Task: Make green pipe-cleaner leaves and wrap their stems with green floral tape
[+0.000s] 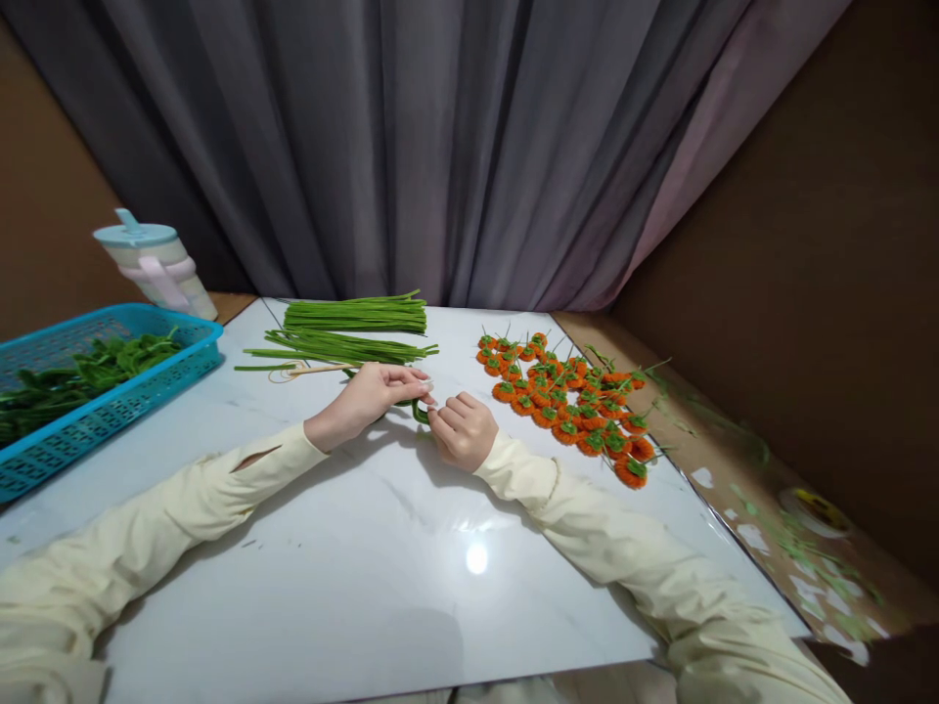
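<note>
My left hand [378, 396] is closed in a pinch on a green fuzzy stem, which looks like a pipe cleaner [420, 413], bent into a curve between the hands. Close beside it, my right hand [462, 430] is curled with its fingers wrapped round the same green piece. How far it runs inside the fingers is hidden. Just behind my left hand lie a thin wooden stick [323, 370] with a fine loop at its end and a loose row of green stems [344, 346]. A thicker bundle of green stems [356, 315] lies beyond them.
Several orange flower heads with green tops [564, 401] cover the table's right side. A blue basket [110, 381] of green leaf pieces and a lidded tumbler [157, 264] stand at left. A tape roll [816, 512] and scraps lie right of the white tabletop [352, 587]. Curtains [418, 147] hang behind.
</note>
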The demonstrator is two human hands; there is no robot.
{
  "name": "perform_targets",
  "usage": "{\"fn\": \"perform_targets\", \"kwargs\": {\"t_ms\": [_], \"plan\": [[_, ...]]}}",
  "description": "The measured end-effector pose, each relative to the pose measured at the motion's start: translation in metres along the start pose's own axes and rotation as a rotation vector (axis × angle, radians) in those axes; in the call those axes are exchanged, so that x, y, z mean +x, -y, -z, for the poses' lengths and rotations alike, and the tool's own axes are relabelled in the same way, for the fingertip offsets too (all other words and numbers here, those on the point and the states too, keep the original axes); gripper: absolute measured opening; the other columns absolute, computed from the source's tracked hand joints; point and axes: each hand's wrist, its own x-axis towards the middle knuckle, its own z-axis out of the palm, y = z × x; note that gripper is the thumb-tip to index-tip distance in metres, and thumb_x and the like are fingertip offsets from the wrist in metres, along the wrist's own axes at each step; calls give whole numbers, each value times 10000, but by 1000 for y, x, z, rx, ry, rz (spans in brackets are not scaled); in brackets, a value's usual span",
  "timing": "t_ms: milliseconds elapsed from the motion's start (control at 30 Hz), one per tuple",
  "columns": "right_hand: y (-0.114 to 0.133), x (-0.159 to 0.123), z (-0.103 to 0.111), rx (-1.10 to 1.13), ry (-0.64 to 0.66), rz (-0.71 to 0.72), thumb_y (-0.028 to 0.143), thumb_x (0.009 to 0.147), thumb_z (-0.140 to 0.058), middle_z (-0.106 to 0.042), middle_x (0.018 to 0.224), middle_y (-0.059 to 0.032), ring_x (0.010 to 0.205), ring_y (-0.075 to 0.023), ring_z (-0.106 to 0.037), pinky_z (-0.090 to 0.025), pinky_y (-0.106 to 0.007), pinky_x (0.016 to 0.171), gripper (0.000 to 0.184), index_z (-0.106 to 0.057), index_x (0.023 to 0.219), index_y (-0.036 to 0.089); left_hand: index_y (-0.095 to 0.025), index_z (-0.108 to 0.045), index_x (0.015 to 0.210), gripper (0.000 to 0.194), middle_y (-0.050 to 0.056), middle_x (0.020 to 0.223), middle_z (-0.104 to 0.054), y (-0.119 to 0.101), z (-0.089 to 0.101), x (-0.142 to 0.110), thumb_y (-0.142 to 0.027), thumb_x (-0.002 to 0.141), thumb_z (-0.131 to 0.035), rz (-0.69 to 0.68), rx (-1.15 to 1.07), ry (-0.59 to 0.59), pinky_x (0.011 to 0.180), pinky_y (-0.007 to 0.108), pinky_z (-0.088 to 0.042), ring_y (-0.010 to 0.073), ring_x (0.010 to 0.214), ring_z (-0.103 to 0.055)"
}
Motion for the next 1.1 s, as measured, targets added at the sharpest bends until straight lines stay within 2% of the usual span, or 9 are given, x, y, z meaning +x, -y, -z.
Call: {"fn": "perform_targets", "kwargs": {"t_ms": [133, 267, 367, 533, 667, 767, 833, 933, 1100], "plan": [[0, 0, 0, -14, -4, -14, 96, 848, -416, -494, 582, -51, 586, -184, -421, -310, -329, 570, 188, -594, 791, 111, -171, -712, 708, 202, 61, 843, -715, 1, 1, 1, -366, 708, -661, -4, -14, 49, 931, 335, -421, 232, 1100, -543], [-1, 0, -1, -28, -48, -68, 104, 863, -417, -496, 565, -49, 585, -181, -434, -306, -326, 562, 191, -592, 788, 105, -180, -718, 829, 253, 40, 924, -708, 1, 3, 2, -399, 720, -653, 24, 50, 141, 839, 311, -459, 217, 967, -596], [-1, 0, -2, -37, -80, -84, 107, 863, -417, -496, 548, -48, 577, -181, -440, -299, -326, 553, 194, -593, 781, 99, -175, -713, 799, 249, 41, 896, -705, 1, 2, 1, -402, 721, -646, 4, 131, 101, 791, 300, -469, 228, 943, -596], [0, 4, 3, -51, -67, -84, 154, 882, -430, -519, 535, -39, 549, -168, -443, -294, -319, 542, 206, -604, 777, 115, -163, -701, 758, 247, 57, 902, -700, 1, -1, -2, -398, 719, -635, -127, 238, 13, 799, 287, -465, 227, 915, -605], [1, 9, 12, 10, -86, -196, 343, 877, -491, -561, 574, -48, 563, -173, -460, -303, -322, 545, 272, -608, 790, 114, -152, -680, 804, 270, 55, 854, -699, -1, 4, -2, -409, 757, -610, -140, 321, -45, 738, 279, -455, 210, 814, -617], [2, 11, 17, 32, -104, -312, 312, 877, -493, -618, 709, -83, 639, -183, -496, -327, -317, 573, 233, -599, 864, 105, -171, -673, 808, 235, 45, 835, -688, -1, 10, 0, -395, 780, -608, -229, 496, -54, 765, 304, -420, 208, 825, -599], [1, 12, 18, 5, -166, -347, 242, 868, -516, -643, 833, -104, 704, -189, -513, -343, -312, 600, 167, -592, 933, 108, -184, -669, 808, 203, 42, 844, -672, -1, 13, 1, -380, 785, -621, -319, 647, -26, 829, 350, -371, 223, 898, -570], [0, 12, 16, -38, -226, -303, 205, 849, -560, -652, 946, -107, 800, -208, -523, -364, -317, 650, 142, -596, 965, 132, -187, -657, 835, 177, 46, 865, -645, -1, 15, 2, -358, 801, -626, -375, 790, 30, 867, 408, -300, 242, 979, -524], [-1, 12, 15, -83, -164, -230, 200, 876, -534, -671, 899, -80, 811, -199, -523, -361, -315, 657, 103, -620, 893, 146, -201, -663, 869, 171, 45, 898, -633, -3, 22, 3, -356, 824, -606, -373, 800, 168, 883, 403, -275, 244, 1036, -476]]}}
